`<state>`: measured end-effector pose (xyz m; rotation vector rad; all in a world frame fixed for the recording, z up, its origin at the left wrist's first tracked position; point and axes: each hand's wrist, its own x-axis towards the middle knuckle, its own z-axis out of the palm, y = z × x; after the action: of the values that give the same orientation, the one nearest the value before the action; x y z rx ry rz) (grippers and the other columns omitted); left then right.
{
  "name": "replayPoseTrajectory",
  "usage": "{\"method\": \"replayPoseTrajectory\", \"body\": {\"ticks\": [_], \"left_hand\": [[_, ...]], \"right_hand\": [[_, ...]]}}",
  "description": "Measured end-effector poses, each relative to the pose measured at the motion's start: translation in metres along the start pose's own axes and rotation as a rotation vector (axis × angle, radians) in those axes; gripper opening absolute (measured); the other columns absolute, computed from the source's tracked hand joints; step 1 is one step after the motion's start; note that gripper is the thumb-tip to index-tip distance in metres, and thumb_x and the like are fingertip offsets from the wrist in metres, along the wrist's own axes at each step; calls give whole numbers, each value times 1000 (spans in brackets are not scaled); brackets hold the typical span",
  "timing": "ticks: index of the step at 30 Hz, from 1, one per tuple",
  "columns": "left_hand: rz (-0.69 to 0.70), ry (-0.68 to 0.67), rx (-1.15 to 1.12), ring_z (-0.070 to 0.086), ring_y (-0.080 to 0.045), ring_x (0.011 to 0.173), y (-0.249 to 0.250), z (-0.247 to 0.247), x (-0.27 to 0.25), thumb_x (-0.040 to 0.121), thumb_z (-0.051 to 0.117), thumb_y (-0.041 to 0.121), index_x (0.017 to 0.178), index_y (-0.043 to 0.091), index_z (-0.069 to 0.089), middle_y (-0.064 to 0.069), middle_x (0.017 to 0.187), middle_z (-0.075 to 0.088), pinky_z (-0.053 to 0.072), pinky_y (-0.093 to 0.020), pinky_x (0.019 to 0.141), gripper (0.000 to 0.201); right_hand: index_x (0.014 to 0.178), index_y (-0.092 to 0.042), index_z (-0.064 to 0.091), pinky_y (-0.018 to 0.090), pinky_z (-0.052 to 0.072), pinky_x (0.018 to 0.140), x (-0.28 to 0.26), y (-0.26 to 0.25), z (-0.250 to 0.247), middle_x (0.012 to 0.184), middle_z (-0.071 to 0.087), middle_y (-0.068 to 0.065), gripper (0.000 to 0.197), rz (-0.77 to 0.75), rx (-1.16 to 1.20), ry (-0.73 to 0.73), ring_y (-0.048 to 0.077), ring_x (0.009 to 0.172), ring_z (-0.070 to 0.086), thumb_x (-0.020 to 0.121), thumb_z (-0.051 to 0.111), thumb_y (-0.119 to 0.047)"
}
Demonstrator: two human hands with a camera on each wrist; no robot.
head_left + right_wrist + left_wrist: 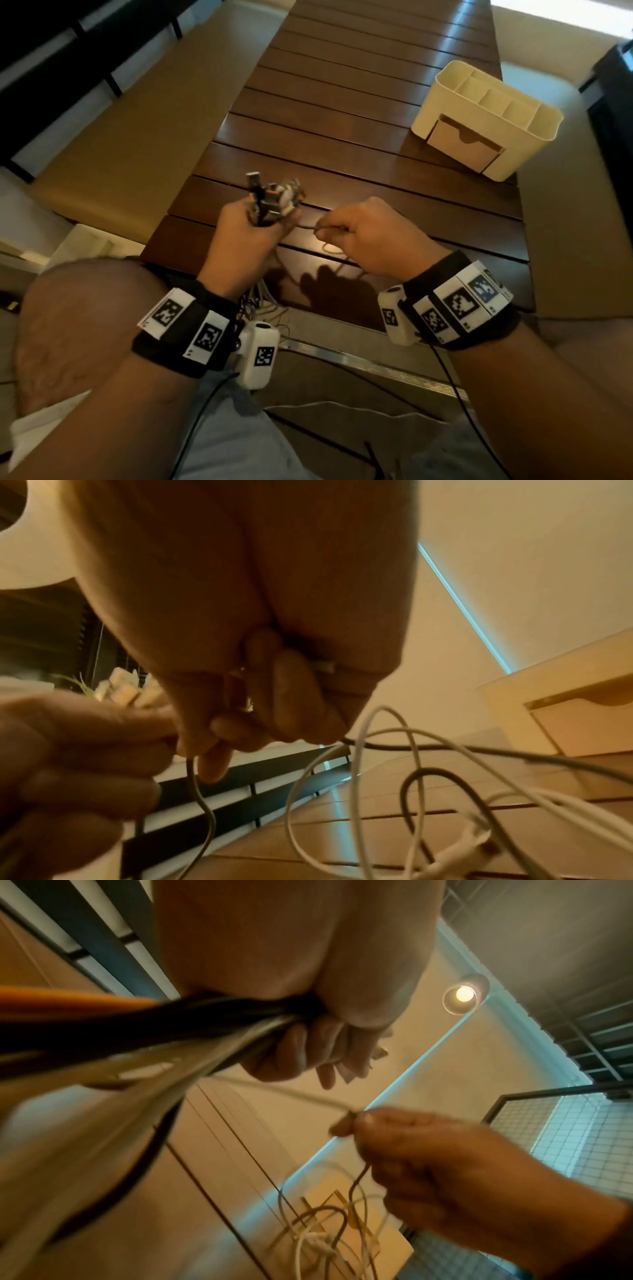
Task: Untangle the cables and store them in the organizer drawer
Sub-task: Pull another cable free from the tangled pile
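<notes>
The left hand [246, 236] is closed around a bundle of cable plugs [272, 198], held above the near end of the slatted wooden table [342, 113]. The right hand [370, 236] pinches a single thin cable [308, 228] running from that bundle. Loose white and dark cable loops [387, 785] hang below. The cream desk organizer [486, 116] stands well apart at the far right, its drawer [462, 144] slightly open.
</notes>
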<state>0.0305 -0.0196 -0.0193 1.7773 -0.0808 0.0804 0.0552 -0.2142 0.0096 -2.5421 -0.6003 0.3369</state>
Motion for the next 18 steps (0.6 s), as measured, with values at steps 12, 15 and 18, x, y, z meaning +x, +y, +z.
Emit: {"method": "replayPoseTrajectory", "body": {"ticks": [12, 15, 18], "left_hand": [[-225, 108, -610, 26, -6, 41, -1, -20, 12, 98, 59, 14, 73, 26, 60, 6, 60, 36, 27, -21, 41, 28], [-300, 124, -561, 24, -7, 42, -6, -25, 13, 97, 62, 15, 76, 21, 60, -2, 67, 35, 26, -20, 41, 21], [-314, 133, -265, 32, -9, 44, -9, -18, 9, 94, 67, 13, 77, 20, 63, 4, 57, 41, 28, -21, 44, 19]], "right_hand": [[95, -33, 63, 35, 55, 72, -1, 20, -3, 82, 63, -10, 17, 182, 195, 121, 6, 75, 61, 101, 50, -42], [98, -30, 66, 35, 55, 76, -2, 27, -11, 90, 64, -6, 16, 256, 280, 239, 17, 84, 63, 102, 51, -36], [102, -26, 69, 30, 53, 77, -2, 26, -16, 91, 64, -9, 15, 226, 273, 356, 10, 84, 61, 100, 55, -31]]}}
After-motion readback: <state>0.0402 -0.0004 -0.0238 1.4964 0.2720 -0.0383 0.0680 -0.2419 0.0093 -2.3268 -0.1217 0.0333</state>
